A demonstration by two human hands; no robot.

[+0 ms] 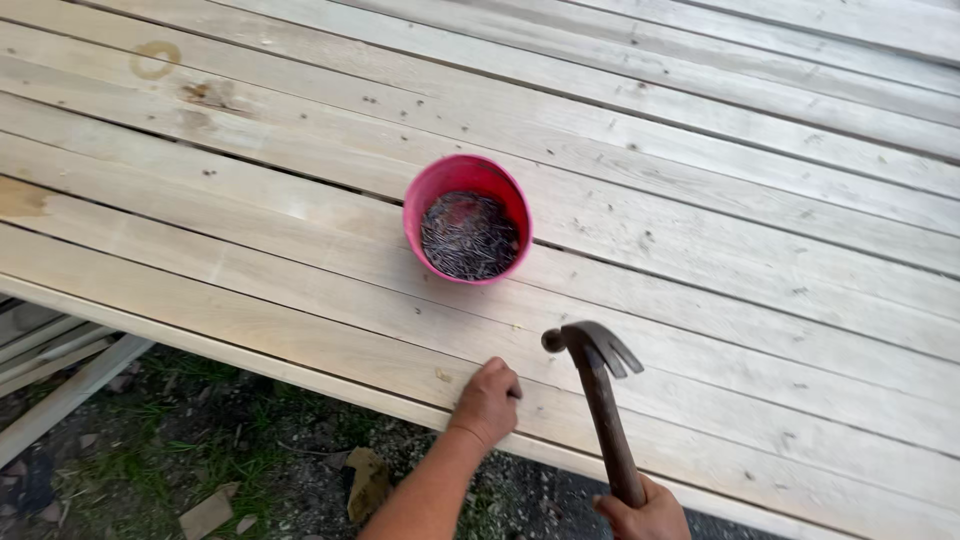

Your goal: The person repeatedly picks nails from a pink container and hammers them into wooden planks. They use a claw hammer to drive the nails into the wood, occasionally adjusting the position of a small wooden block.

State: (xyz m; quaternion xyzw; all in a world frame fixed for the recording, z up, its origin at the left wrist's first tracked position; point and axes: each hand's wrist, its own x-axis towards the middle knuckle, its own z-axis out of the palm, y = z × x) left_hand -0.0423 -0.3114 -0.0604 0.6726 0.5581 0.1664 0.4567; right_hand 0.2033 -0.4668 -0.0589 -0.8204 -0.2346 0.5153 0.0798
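Head view, looking down at a platform of pale wooden planks (700, 230) laid side by side, dotted with dark nail heads and running diagonally across the picture. The near edge of the platform overhangs rough ground (200, 450) with patches of grass, scraps of wood and a few loose boards (60, 380) at the lower left.

The left hand (488, 400) reaches in from the bottom of the picture and rests on the plank nearest the edge, its fingers curled and pinched together against the wood as if steadying something small; whether a nail stands between the fingertips cannot be told, as it is too small to see.

The right hand (645, 515) is clenched around the lower end of a hammer (600, 400) with a dark, worn handle. The hammer stands nearly upright, its claw head lifted above the plank just to the right of the left hand, the striking face turned toward the left fingers.

Farther up the planks, near both hands, sits a round pink bowl (420, 200) holding a heap of dark nails (468, 236).

Judging from this pose, striking well would call for a light first tap with the face square to the wood, and the left fingertips kept low and drawn clear before any harder blow
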